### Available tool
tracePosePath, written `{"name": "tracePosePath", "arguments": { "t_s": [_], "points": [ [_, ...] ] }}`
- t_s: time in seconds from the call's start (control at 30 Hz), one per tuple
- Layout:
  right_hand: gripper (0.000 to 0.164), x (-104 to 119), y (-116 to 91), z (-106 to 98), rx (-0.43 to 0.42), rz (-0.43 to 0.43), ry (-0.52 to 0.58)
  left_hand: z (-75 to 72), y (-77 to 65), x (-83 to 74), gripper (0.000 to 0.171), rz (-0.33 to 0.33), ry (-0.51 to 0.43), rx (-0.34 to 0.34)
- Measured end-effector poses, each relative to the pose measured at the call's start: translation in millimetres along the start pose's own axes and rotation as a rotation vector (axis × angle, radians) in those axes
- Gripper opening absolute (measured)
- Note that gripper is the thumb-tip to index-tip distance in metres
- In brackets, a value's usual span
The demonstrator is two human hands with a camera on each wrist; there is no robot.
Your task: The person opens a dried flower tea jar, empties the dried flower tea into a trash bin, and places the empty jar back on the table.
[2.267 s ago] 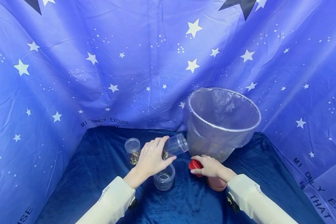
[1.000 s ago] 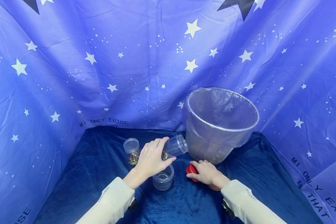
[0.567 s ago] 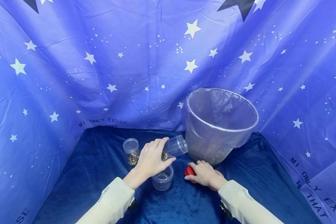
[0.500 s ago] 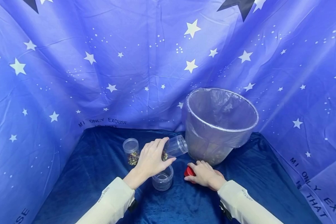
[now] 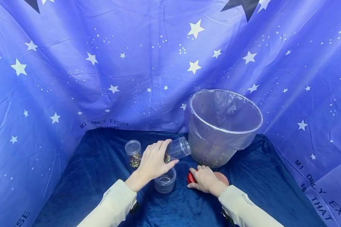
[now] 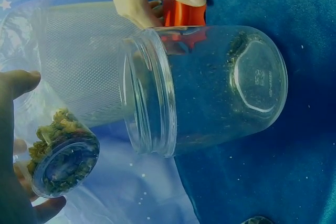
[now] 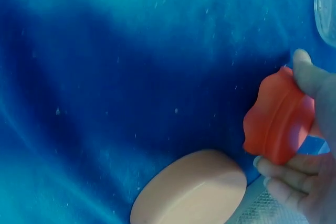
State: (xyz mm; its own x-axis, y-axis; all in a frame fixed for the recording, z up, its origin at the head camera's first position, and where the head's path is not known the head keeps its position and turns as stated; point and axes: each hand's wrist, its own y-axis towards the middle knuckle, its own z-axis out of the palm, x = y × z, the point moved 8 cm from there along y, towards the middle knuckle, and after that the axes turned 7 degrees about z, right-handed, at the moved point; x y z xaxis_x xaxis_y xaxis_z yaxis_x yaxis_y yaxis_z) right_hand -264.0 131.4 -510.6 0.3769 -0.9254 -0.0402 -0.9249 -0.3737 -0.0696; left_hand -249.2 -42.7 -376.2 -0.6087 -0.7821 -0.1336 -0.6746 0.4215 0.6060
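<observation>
My left hand (image 5: 154, 162) grips a clear plastic jar (image 5: 179, 148), tilted with its lidless mouth toward the bin. Dried yellow-brown bits (image 6: 60, 140) lie at the jar's bottom end. Below that hand, a wide clear jar (image 5: 165, 184) stands upright on the cloth; in the left wrist view only some specks show in it. A scalloped red lid (image 7: 278, 116) is held by its edges between the thumb and fingers of my right hand (image 5: 206, 180), low over the cloth. Right beside it lies a round pinkish-orange lid (image 5: 222, 178), partly behind the hand in the head view.
A mesh waste bin (image 5: 213, 151) with a clear liner stands at the back right, close to the tilted jar's mouth. Another clear jar (image 5: 133, 153) with a clear top and dried bits stands left of my left hand. Dark blue cloth (image 5: 102, 176) covers the table.
My right hand has moved left and nearer with the red lid, away from the bin. More of the pinkish lid shows. My left hand and its tilted jar stay nearly still.
</observation>
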Motion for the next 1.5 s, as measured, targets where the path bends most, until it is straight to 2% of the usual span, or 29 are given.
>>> {"name": "tracePosePath", "arguments": {
  "t_s": [0.43,0.7,0.9,1.33,1.5],
  "points": [
    [0.07,3.1,-2.8,3.8,-0.016,0.013,-0.092,-0.7,1.4,-0.6,0.074,-0.001,0.007,-0.005],
    [0.069,-0.5,-6.0,7.6,-0.017,0.071,0.043,0.8,2.3,-0.6,0.075,0.001,0.002,0.001],
    [0.07,-0.8,-7.1,7.6,-0.011,0.083,0.066,-0.4,3.3,-1.1,0.074,0.006,0.003,-0.012],
    [0.076,-10.2,-4.9,-1.1,0.151,0.136,0.13,-4.9,7.0,-0.5,0.074,0.014,0.013,-0.012],
    [0.071,-12.9,-2.8,-4.6,0.096,0.103,0.157,-6.0,7.4,0.8,0.074,0.021,0.014,-0.029]
  ]
}}
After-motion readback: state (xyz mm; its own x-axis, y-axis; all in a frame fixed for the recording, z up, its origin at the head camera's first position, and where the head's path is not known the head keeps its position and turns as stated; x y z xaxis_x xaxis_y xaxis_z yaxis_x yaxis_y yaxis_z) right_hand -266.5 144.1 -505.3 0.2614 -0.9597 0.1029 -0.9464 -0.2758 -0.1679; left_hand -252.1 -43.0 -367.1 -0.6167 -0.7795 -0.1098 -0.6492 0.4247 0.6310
